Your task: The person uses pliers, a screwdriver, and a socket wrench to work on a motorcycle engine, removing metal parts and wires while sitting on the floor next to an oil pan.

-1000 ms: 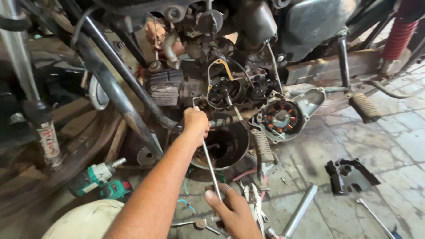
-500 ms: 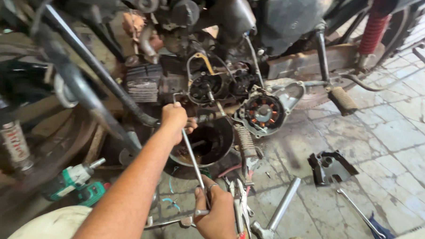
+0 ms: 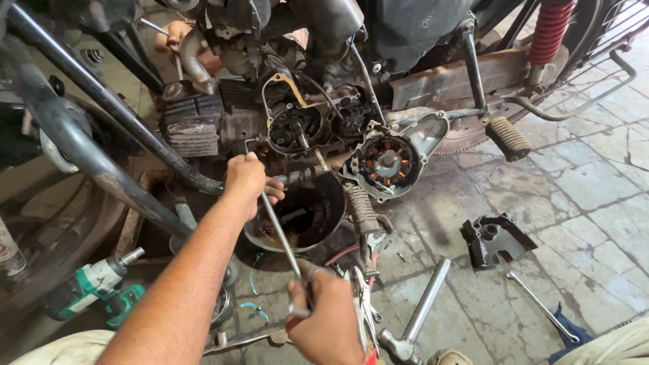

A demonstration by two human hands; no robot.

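Note:
My left hand (image 3: 247,181) grips the upper end of a long thin metal rod tool (image 3: 279,235) close under the motorcycle engine (image 3: 298,124), whose side cover is off. My right hand (image 3: 327,321) is closed around the rod's lower end near the bottom edge of the view. The rod slants from the engine down toward me, passing over a black drain pan (image 3: 316,211) that sits on the floor below the engine. A stator cover (image 3: 390,159) with copper coils hangs beside the open engine.
A green cordless driver (image 3: 94,286) lies at the lower left. A hammer (image 3: 417,319), a spanner (image 3: 543,307), a black cover part (image 3: 495,239) and several small tools lie on the tiled floor. Frame tubes (image 3: 88,153) cross on the left. Another person's hand (image 3: 177,35) shows behind the engine.
The view has shifted, so the engine and both hands sit further left in it. Both hands keep their hold on the rod, which stays slanted under the engine.

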